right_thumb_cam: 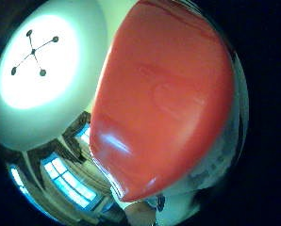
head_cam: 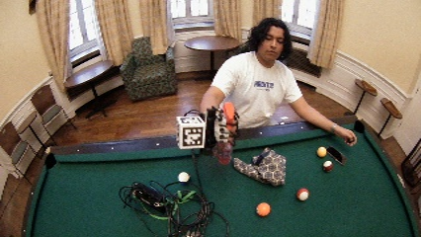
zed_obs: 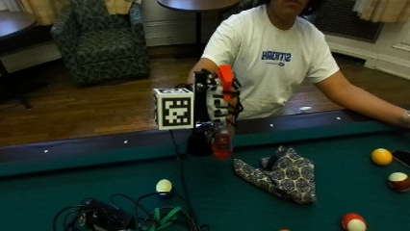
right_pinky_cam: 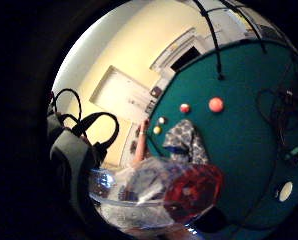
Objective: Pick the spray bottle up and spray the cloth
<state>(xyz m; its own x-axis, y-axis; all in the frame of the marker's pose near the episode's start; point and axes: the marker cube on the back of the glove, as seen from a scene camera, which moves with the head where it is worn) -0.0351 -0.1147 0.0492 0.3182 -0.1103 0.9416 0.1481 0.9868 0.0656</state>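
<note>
Right hand raised above near rail of counter, fingers wrapped round spray bottle; bottle off felt, long axis upright, orange trigger head on top, reddish clear body hanging below hand.

Cloth, patterned, crumpled flat on felt, lower than bottle and near it, at about 4 o'clock from hand in outside view. Bottle and cloth apart, not touching.

Judgement: nozzle must swing toward 4 o'clock and tip down for spray to land on cloth; nozzle facing unclear.

Beyond cloth: billiard balls.
</note>
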